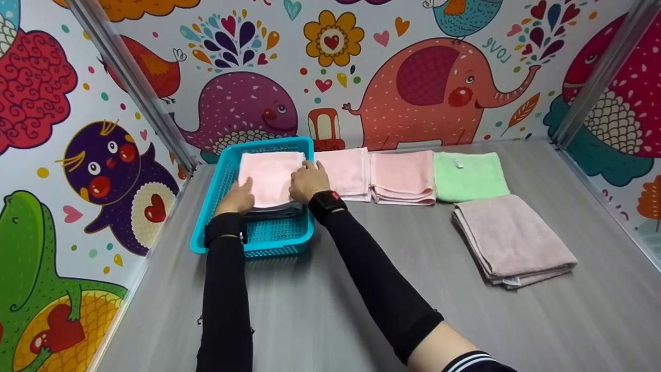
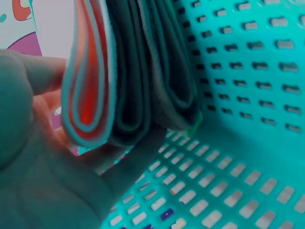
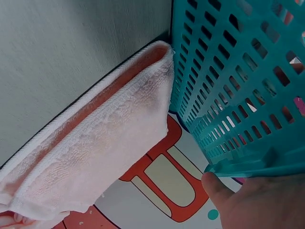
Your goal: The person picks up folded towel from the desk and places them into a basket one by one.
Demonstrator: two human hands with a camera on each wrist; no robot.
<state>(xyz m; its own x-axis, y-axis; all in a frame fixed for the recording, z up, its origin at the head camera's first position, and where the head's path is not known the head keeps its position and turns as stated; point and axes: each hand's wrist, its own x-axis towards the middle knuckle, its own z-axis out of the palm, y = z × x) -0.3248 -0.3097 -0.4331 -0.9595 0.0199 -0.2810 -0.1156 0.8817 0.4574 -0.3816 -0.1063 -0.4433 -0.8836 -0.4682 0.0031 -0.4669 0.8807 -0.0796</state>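
A stack of folded towels [image 1: 271,181], pink on top and dark grey beneath, sits in the turquoise plastic basket [image 1: 304,245]. My left hand [image 1: 236,197] grips its left side. In the left wrist view, the thumb lies by the pink folds and the fingers [image 2: 138,160] reach under the darker layers [image 2: 131,81]. At the stack's right edge, my right hand [image 1: 310,182] reaches over the basket's right rim. The right wrist view shows the right thumb [image 3: 217,188] outside, at the rim, while the other fingers are hidden; I cannot tell whether they pinch the stack.
Right of the basket, along the back wall, lie two folded pink towels [image 1: 341,173] [image 1: 403,175] and a folded green towel [image 1: 471,176]. A larger mauve towel [image 1: 516,237] lies nearer on the grey table [image 1: 413,279]. Printed panels [image 1: 341,82] with metal posts stand around it.
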